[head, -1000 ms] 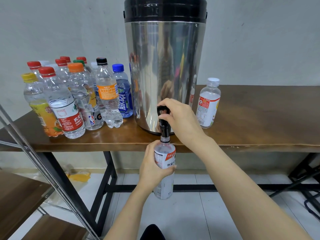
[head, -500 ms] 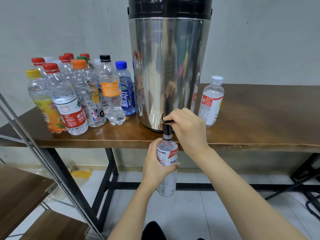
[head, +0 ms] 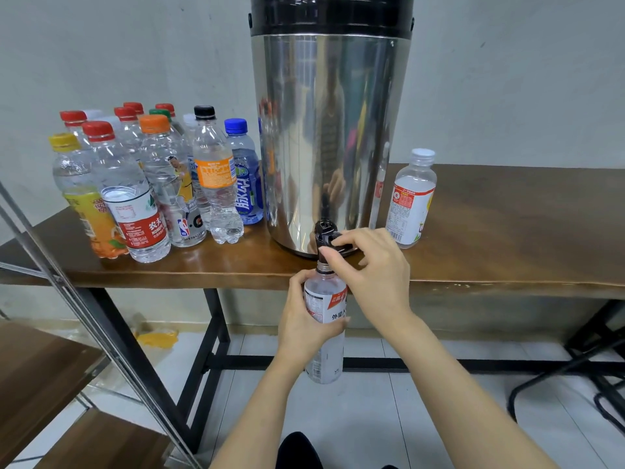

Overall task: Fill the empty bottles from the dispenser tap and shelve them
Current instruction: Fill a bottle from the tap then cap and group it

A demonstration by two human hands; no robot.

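Here, clear plastic bottle (head: 325, 296) under black tap (head: 324, 231)

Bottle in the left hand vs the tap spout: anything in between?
Nothing visible. The left hand holds the bottle with its open neck right under the tap. The right hand grips the tap's lever; its thumb covers part of the joint, so contact is unclear.

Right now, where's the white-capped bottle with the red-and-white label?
Head view: the white-capped clear plastic bottle stands on the brown wooden table, right of the steel dispenser.
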